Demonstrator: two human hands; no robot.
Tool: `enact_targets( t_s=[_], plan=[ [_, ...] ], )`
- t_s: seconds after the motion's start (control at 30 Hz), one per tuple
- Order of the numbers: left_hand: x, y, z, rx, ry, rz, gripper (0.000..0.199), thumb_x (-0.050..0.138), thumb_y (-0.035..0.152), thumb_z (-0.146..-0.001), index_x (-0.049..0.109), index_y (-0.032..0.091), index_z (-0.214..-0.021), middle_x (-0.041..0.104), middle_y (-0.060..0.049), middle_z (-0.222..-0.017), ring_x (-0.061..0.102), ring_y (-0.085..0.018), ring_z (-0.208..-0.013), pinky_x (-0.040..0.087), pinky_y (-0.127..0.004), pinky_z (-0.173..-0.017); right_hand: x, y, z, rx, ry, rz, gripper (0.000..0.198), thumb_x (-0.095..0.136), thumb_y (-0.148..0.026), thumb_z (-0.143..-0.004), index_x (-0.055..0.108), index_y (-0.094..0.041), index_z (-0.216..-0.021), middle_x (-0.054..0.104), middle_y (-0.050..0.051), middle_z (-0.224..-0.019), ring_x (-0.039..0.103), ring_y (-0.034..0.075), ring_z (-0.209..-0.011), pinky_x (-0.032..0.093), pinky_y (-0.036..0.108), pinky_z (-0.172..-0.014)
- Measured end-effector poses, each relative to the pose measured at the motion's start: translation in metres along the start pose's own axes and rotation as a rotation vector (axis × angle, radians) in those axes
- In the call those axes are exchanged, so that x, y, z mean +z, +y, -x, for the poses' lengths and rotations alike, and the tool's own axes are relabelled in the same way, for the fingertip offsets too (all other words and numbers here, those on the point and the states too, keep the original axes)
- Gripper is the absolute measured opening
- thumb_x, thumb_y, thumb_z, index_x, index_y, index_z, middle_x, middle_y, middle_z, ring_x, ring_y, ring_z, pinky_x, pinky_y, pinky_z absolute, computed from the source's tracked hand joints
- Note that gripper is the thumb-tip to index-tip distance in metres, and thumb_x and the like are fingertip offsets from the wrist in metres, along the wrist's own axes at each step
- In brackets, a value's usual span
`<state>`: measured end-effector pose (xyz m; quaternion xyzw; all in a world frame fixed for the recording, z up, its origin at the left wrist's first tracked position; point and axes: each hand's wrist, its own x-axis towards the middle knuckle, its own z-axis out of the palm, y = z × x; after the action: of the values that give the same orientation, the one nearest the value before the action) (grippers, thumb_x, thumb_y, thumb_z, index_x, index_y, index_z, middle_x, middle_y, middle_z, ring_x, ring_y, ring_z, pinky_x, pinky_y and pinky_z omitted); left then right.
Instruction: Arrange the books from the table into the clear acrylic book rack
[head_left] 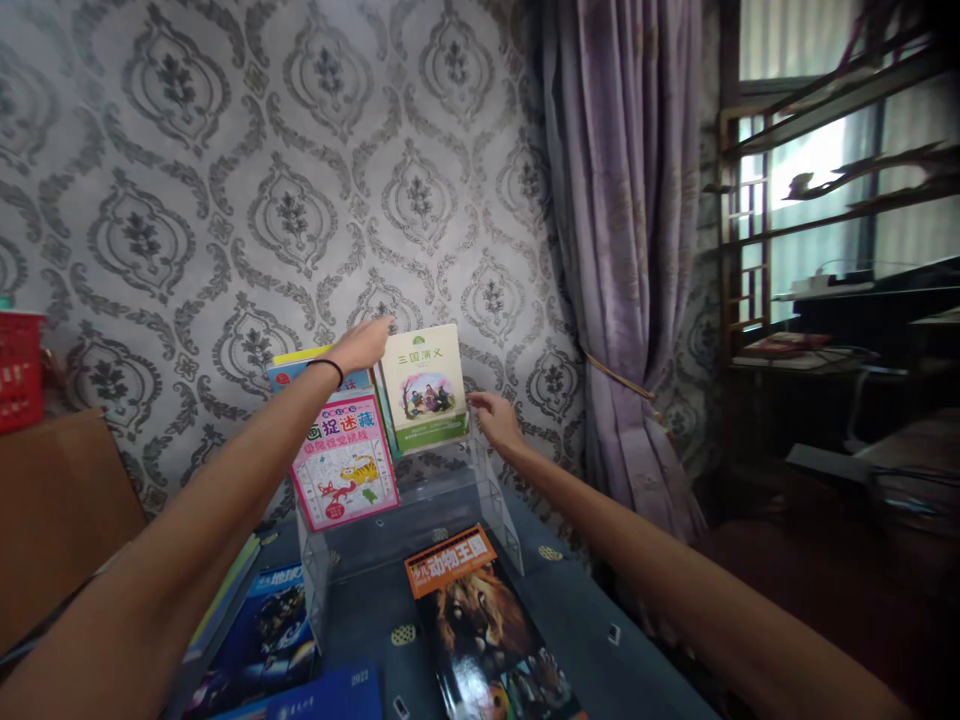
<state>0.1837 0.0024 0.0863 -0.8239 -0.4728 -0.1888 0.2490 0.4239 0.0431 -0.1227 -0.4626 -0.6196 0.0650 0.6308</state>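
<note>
A cream book (426, 385) with a green band and a picture of seated figures stands tilted back on the top tier of a clear book stand (442, 500). My left hand (365, 343), a black band at its wrist, is closed at the book's upper left corner; some fingertips are hidden. At the right, my right hand (496, 420) has its fingers curled at the stand's upper side edge, close against the cream book. A pink-edged book (346, 465) leans on the stand's left half, in front of a blue-and-yellow book (289, 372).
An orange-and-black lion magazine (484, 620) lies before the stand. Blue books (330, 695) and a dark blue magazine (262, 640) lie front left. A cardboard box (67, 510) and red basket (19, 370) stand left; a purple curtain (622, 200) hangs behind right.
</note>
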Motion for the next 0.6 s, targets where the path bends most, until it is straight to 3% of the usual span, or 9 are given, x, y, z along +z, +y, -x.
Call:
enact_targets(
  t_s=[0.17, 0.37, 0.5, 0.6],
  plan=[
    [-0.015, -0.019, -0.003, -0.077, 0.086, 0.112, 0.044, 0.038, 0.008, -0.09, 0.061, 0.017, -0.127, 0.07, -0.01, -0.128, 0.064, -0.02, -0.119, 0.048, -0.029, -0.101, -0.004, 0.001, -0.004, -0.004, 0.001, -0.012, 0.044, 0.046, -0.01, -0.071, 0.075, -0.017, -0.103, 0.079, 0.01, -0.102, 0.074, 0.026, -0.1, 0.057, 0.044, -0.094],
    [-0.023, -0.027, 0.001, -0.07, 0.02, 0.074, 0.04, 0.04, 0.016, -0.093, 0.069, 0.015, -0.121, 0.071, -0.01, -0.125, 0.064, -0.023, -0.118, 0.047, -0.03, -0.101, -0.002, -0.021, -0.027, -0.084, 0.002, -0.029, 0.054, 0.049, -0.015, -0.078, 0.061, -0.017, -0.13, 0.069, 0.014, -0.129, 0.067, 0.029, -0.116, 0.052, 0.048, -0.103],
    [-0.015, -0.018, 0.001, 0.002, -0.029, 0.05, 0.04, 0.042, 0.021, -0.092, 0.071, 0.019, -0.119, 0.072, -0.009, -0.124, 0.065, -0.024, -0.115, 0.048, -0.03, -0.099, -0.002, -0.056, -0.053, -0.297, 0.026, 0.079, 0.061, 0.048, -0.019, -0.083, 0.047, -0.018, -0.144, 0.054, 0.015, -0.146, 0.052, 0.031, -0.134, 0.041, 0.051, -0.114],
    [-0.008, -0.014, -0.001, 0.054, -0.058, 0.034, 0.036, 0.044, 0.022, -0.09, 0.074, 0.02, -0.109, 0.076, -0.008, -0.11, 0.067, -0.025, -0.104, 0.05, -0.033, -0.092, -0.001, -0.08, -0.072, -0.391, 0.011, 0.142, 0.061, 0.045, -0.02, -0.086, 0.043, -0.018, -0.146, 0.054, 0.016, -0.146, 0.052, 0.031, -0.131, 0.041, 0.052, -0.113]
  ],
)
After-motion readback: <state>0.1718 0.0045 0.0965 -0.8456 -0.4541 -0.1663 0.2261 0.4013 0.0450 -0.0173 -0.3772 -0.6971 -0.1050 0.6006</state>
